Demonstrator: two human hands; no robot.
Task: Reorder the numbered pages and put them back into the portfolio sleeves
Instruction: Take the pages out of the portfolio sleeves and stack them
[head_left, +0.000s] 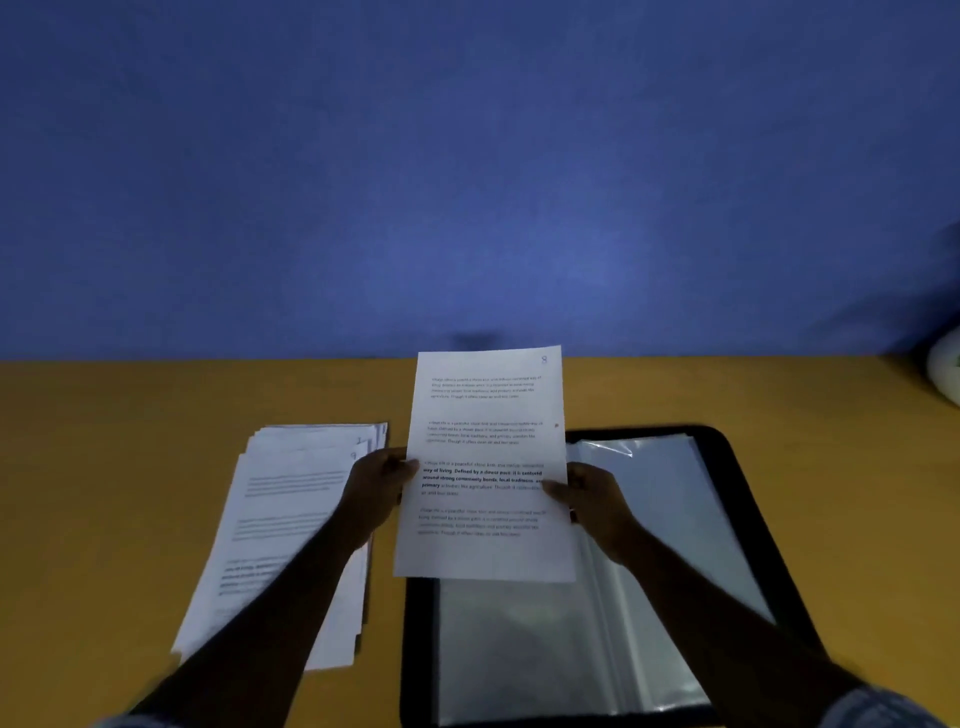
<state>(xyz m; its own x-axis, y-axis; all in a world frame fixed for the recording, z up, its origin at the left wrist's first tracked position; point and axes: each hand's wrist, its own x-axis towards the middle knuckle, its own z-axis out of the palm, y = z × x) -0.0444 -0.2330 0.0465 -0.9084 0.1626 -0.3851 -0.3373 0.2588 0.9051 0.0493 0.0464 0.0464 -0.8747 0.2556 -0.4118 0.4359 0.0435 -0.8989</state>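
Note:
I hold one printed page (488, 415) upright in front of me, a handwritten 8 in its top right corner. My left hand (376, 491) pinches its left edge and my right hand (592, 499) pinches its right edge. The page hangs above the left half of an open black portfolio (737, 467) whose clear plastic sleeves (654, 525) lie spread flat. A loose stack of several other printed pages (280, 514) lies on the table to the left of the portfolio; the top sheet seems to carry a 9 in its corner.
The work surface is a yellow-orange table (130, 415) against a blue wall (467, 182). A pale rounded object (948, 369) sits at the far right edge of the table, mostly cut off. The light is dim.

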